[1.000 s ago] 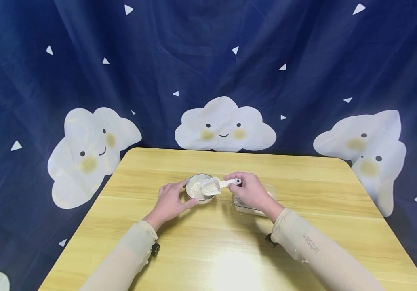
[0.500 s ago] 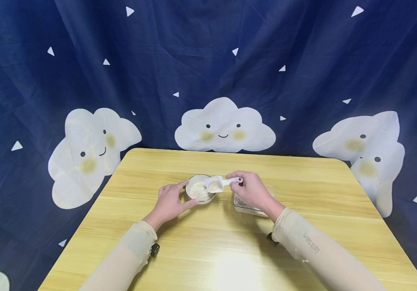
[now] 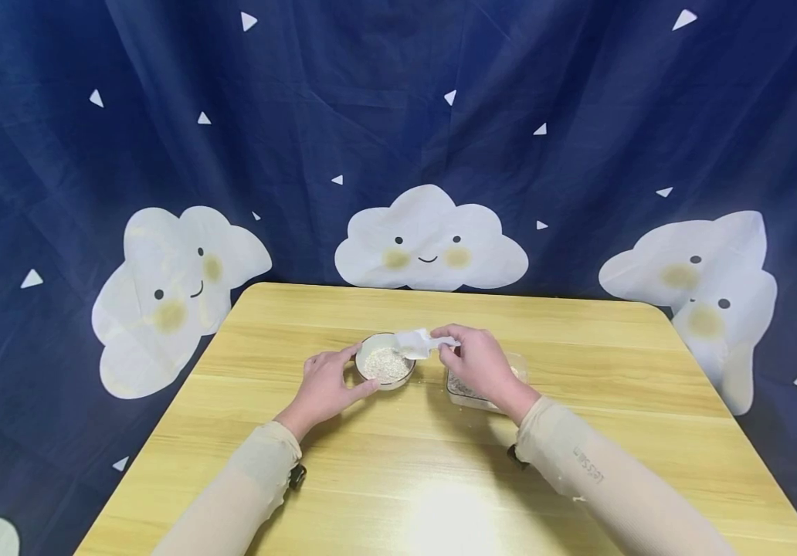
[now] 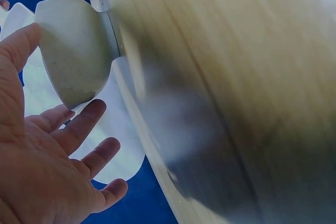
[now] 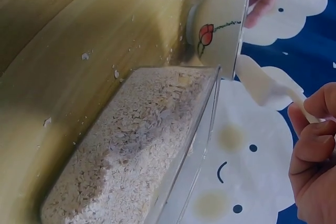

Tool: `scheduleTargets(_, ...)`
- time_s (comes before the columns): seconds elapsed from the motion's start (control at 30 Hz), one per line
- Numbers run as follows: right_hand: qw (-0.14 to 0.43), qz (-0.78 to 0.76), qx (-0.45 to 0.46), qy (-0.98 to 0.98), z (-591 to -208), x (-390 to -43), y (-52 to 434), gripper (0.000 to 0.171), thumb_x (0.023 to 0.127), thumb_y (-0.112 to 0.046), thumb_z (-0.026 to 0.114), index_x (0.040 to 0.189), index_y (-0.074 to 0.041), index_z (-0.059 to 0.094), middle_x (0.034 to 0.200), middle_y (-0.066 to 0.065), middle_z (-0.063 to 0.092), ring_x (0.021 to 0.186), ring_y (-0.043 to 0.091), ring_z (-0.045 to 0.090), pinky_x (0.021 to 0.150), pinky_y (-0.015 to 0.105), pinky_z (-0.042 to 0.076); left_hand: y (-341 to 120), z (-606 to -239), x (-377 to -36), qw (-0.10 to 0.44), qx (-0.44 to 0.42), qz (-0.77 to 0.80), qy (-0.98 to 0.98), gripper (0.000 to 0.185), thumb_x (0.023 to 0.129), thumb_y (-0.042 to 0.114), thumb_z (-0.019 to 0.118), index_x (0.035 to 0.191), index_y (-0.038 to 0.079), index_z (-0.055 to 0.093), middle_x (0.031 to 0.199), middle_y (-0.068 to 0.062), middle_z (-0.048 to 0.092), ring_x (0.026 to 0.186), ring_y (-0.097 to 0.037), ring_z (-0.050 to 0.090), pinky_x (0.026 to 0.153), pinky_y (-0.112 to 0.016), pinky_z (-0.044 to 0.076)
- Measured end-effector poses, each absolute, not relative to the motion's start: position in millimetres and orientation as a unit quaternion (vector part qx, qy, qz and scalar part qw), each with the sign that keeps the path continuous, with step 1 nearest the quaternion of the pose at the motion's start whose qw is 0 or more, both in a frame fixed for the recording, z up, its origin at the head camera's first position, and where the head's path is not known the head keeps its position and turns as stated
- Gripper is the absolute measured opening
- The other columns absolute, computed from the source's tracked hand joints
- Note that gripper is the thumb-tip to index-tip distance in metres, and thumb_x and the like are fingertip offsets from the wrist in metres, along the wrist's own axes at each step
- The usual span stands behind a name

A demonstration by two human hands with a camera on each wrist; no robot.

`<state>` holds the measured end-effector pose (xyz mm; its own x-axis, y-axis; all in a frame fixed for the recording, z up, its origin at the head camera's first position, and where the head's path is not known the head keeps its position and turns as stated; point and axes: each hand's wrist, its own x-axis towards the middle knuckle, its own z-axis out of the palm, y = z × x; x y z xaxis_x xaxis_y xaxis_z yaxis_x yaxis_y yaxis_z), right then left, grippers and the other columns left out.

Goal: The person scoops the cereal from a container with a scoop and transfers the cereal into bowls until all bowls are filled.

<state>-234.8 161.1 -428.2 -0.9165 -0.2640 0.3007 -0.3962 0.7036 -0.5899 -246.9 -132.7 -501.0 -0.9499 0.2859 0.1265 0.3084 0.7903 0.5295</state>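
scoop (image 3: 415,343) now tipped over bowl (image 3: 384,364); wooden table (image 3: 440,479).

Left hand (image 3: 325,384) relaxed, fingers (image 4: 86,124) spread, loosely cupped. Right hand (image 3: 480,363) raised, fingers (image 5: 315,129) curled in a pinch.

Even, bright light falls from overhead, leaving a pale glare patch at the lower centre of the table (image 3: 454,517) in the head view, whose edges bow outward. The left wrist view is heavily smeared with blur; the right wrist view is sharper, softening toward its lower edge.
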Motion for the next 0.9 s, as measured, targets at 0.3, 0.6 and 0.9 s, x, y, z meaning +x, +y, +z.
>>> scheduleTargets(0.3, 0.262, 0.189, 0.333, -0.886, -439.4, -234.8, 159.6, 0.025, 0.093, 0.000, 0.073, 0.115, -0.010, 0.079, 0.105, 0.003, 0.083, 0.068, 0.008, 0.067, 0.060, 0.025, 0.057, -131.8, -501.7, -246.2, 0.017, -0.153, -0.289, -0.945, 0.091, 0.089, 0.062, 0.078, 0.160, 0.013, 0.050, 0.151, -0.017, 0.064, 0.140, -0.044, 0.055, 0.121, -0.065, 0.028)
scheduleTargets(0.6, 0.307, 0.186, 0.363, -0.860, -442.5, -231.5, 164.7, 0.027, 0.091, 0.001, 0.075, 0.116, -0.010, 0.078, 0.105, 0.003, 0.082, 0.078, 0.013, 0.075, 0.064, 0.030, 0.062, -132.3, -500.6, -245.2, 0.016, -0.149, -0.290, -0.945, 0.092, 0.089, 0.063, 0.078, 0.161, 0.014, 0.049, 0.153, -0.017, 0.063, 0.142, -0.045, 0.053, 0.122, -0.065, 0.027)
scheduleTargets(0.9, 0.074, 0.481, 0.092, -0.869, -425.5, -225.5, 192.7, 0.033, 0.099, -0.013, 0.069, 0.130, -0.008, 0.074, 0.062, -0.003, 0.057, 0.052, 0.007, 0.043, 0.044, 0.020, 0.038, -132.6, -499.2, -244.6, 0.015, -0.148, -0.288, -0.946, 0.090, 0.089, 0.061, 0.078, 0.161, 0.013, 0.049, 0.153, -0.018, 0.062, 0.142, -0.047, 0.053, 0.123, -0.067, 0.027)
